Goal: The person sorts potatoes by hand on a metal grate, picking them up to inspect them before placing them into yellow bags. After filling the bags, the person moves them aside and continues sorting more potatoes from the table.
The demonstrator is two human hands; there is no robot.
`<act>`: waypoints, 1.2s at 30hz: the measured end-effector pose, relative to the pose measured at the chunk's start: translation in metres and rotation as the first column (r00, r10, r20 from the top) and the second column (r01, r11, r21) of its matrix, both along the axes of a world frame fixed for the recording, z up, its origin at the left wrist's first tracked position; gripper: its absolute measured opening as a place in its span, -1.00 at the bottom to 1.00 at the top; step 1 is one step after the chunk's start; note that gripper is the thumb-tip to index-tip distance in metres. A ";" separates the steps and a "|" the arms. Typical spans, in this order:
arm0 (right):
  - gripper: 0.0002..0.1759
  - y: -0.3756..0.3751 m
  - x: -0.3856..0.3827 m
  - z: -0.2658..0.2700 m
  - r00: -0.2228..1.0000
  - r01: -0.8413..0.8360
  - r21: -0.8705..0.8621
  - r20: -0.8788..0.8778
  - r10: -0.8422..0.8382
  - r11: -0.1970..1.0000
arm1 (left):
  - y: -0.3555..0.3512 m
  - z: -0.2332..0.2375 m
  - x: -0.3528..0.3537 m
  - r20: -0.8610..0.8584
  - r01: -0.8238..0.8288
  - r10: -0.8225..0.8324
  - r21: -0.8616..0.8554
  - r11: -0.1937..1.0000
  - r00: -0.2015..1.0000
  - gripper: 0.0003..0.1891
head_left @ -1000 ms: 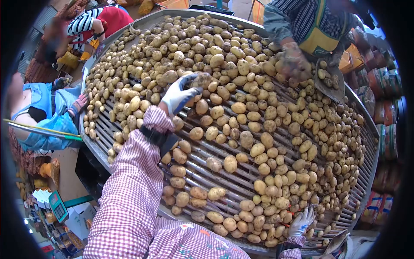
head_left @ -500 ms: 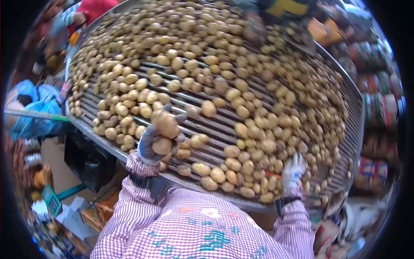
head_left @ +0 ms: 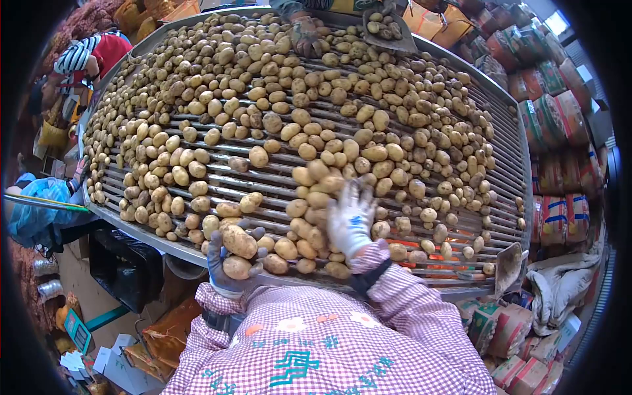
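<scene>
My left hand (head_left: 216, 262), in a grey-and-white glove, is at the near edge of a slatted metal sorting table (head_left: 220, 183). Its fingers curl around two potatoes, a large one (head_left: 238, 241) above a smaller one (head_left: 236, 268). To its right, my right hand (head_left: 353, 220) wears a white glove with blue marks. Its fingers are spread and press against the right side of a blurred cluster of potatoes (head_left: 318, 199) on the slats. Loose potatoes of many sizes cover much of the table.
Across the table a co-worker's gloved hand (head_left: 307, 38) touches potatoes beside a metal scoop (head_left: 403, 46). Another scoop (head_left: 509, 266) rests at the right corner. A person in blue plastic (head_left: 41, 214) stands left, near a black bag (head_left: 122, 270). Sacks (head_left: 559, 122) are stacked right.
My right hand has swept left across the slats, pushing potatoes towards the middle. My left hand has come down nearer the table edge, still holding potatoes. The head view has shifted.
</scene>
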State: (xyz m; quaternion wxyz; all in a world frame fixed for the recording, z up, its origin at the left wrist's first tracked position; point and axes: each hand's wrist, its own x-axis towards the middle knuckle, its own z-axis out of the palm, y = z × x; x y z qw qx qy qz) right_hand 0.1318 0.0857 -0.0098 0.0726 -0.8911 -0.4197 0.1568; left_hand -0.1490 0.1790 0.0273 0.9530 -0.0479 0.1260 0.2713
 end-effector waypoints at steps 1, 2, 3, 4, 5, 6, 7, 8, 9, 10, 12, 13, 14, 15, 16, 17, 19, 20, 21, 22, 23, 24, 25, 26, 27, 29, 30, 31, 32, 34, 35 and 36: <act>-0.22 0.018 -0.011 0.015 0.990 -0.103 0.037 -0.094 0.106 0.994 | -0.001 0.003 0.005 -0.014 0.014 -0.013 0.059 0.998 1.000 -0.25; -0.23 0.034 -0.023 0.026 0.960 -0.199 0.083 -0.184 0.211 0.977 | -0.002 0.005 0.010 -0.031 0.030 -0.027 0.117 0.993 0.999 -0.25; -0.26 0.052 -0.037 0.024 0.882 -0.345 0.200 -0.265 0.390 0.917 | -0.003 0.003 0.017 0.007 0.013 -0.014 0.091 0.996 1.000 -0.23; -0.29 0.069 -0.054 0.023 0.765 -0.465 0.330 -0.317 0.561 0.821 | -0.004 0.007 0.021 0.001 0.014 -0.014 0.096 0.995 1.000 -0.23; -0.33 0.081 -0.074 -0.004 0.707 -0.540 0.484 -0.184 0.683 0.689 | -0.003 0.013 0.027 0.052 0.023 -0.028 0.097 0.995 0.998 -0.21; -0.37 0.089 -0.085 -0.030 0.639 -0.600 0.607 -0.028 0.769 0.521 | 0.000 0.016 0.032 0.103 0.034 -0.044 0.099 0.994 0.994 -0.20; -0.39 0.098 -0.069 -0.008 0.634 -0.511 0.720 -0.053 0.772 0.469 | 0.004 0.019 0.035 0.134 0.000 -0.027 0.199 0.980 0.991 -0.18; -0.41 0.108 -0.042 0.013 0.623 -0.409 0.813 -0.082 0.778 0.414 | 0.002 0.024 0.032 0.103 -0.023 0.005 0.181 0.983 0.995 -0.17; -0.54 0.118 -0.008 0.041 0.698 -0.473 0.795 0.075 0.712 0.379 | 0.001 0.025 0.028 0.086 -0.038 0.024 0.169 0.985 0.996 -0.17; -0.69 0.123 0.026 0.065 0.794 -0.502 0.698 0.138 0.593 0.510 | 0.003 0.023 0.026 0.075 -0.058 0.046 0.162 0.985 0.996 -0.18; -0.77 0.144 0.106 0.047 0.911 -0.407 0.488 0.275 0.307 0.772 | 0.002 0.019 0.030 0.052 -0.087 0.082 0.089 0.992 0.995 -0.19; -0.70 0.139 0.139 0.060 0.867 -0.341 0.013 0.392 0.309 0.940 | 0.001 0.017 0.032 0.026 -0.104 0.104 0.024 0.994 0.994 -0.20; -0.46 0.144 0.183 0.019 0.958 -0.039 0.114 0.288 0.005 0.993 | -0.001 0.011 0.033 0.020 -0.110 0.110 0.018 0.994 0.994 -0.20; -0.36 0.138 0.221 0.001 0.987 0.008 0.020 0.159 -0.011 1.000 | -0.005 0.003 0.035 0.016 -0.101 0.101 -0.014 0.995 0.995 -0.21; -0.24 0.130 0.245 -0.009 0.999 0.045 -0.078 0.032 -0.043 0.996 | -0.008 -0.003 0.037 0.014 -0.089 0.090 -0.045 0.995 0.996 -0.21; -0.24 0.125 0.251 -0.014 0.998 0.048 -0.081 0.030 -0.046 0.996 | -0.011 -0.006 0.040 -0.016 -0.090 0.089 -0.054 0.994 0.996 -0.24; -0.25 0.118 0.257 -0.016 0.998 -0.057 0.077 0.014 0.056 0.995 | -0.006 -0.001 0.055 -0.011 -0.057 0.056 -0.106 0.993 0.998 -0.24; -0.25 0.113 0.257 -0.018 0.999 -0.053 0.077 0.012 0.052 0.996 | -0.003 0.002 0.063 -0.009 -0.019 0.018 -0.158 0.987 1.000 -0.25; -0.22 0.110 0.253 -0.014 0.995 0.007 0.197 -0.098 0.012 0.980 | 0.001 -0.001 0.072 0.094 0.007 0.004 -0.124 0.992 0.996 -0.24; -0.19 0.106 0.247 -0.007 0.978 0.081 0.308 -0.209 -0.016 0.948 | -0.002 -0.042 0.049 -0.110 -0.082 0.079 -0.022 0.996 0.991 -0.21; -0.20 0.099 0.222 0.016 0.965 0.098 0.382 -0.262 0.006 0.919 | 0.003 -0.016 0.070 -0.055 -0.080 0.074 -0.111 0.991 0.996 -0.23; -0.20 0.091 0.188 0.042 0.950 0.117 0.451 -0.310 0.033 0.885 | 0.007 0.010 0.097 0.000 -0.074 0.076 -0.203 0.976 0.997 -0.26; -0.24 0.085 0.161 0.057 0.884 -0.039 0.517 -0.381 0.271 0.855 | 0.009 0.010 0.111 0.000 -0.067 0.068 -0.204 0.977 0.998 -0.26; -0.27 0.076 0.137 0.064 0.760 -0.173 0.592 -0.428 0.489 0.787 | 0.009 0.010 0.122 -0.077 -0.068 0.067 -0.011 0.998 0.995 -0.27; -0.30 0.060 0.114 0.066 0.733 -0.261 0.647 -0.350 0.583 0.717 | 0.009 0.011 0.126 -0.154 -0.045 0.074 0.183 0.982 0.985 -0.29; -0.32 0.044 0.103 0.062 0.792 -0.451 0.577 -0.093 0.603 0.681 | 0.008 0.008 0.124 -0.104 -0.029 0.042 0.116 0.993 0.994 -0.28; -0.32 0.047 0.118 0.053 0.856 -0.474 0.436 0.024 0.517 0.765 | 0.006 0.008 0.122 -0.046 -0.030 0.033 0.049 0.998 0.998 -0.27; -0.36 0.047 0.132 0.033 0.908 -0.419 0.257 0.119 0.402 0.871 | 0.002 0.009 0.121 0.050 -0.048 0.054 -0.120 0.992 0.997 -0.23; -0.41 0.044 0.145 0.017 0.927 -0.318 0.080 0.233 0.292 0.945 | -0.001 0.005 0.118 0.053 -0.039 0.046 -0.119 0.992 0.998 -0.23; -0.49 0.035 0.170 0.014 0.913 -0.402 0.116 0.128 0.388 0.908 | -0.003 0.000 0.114 -0.047 -0.004 0.005 0.024 1.000 0.999 -0.23; -0.50 0.034 0.175 0.014 0.894 -0.435 0.075 0.151 0.421 0.897 | -0.010 0.004 0.119 -0.392 -0.028 0.107 0.204 0.979 0.914 -0.20; -0.50 0.034 0.173 0.017 0.895 -0.434 0.074 0.150 0.421 0.898 | -0.016 0.006 0.121 -0.392 -0.027 0.107 0.204 0.979 0.914 -0.20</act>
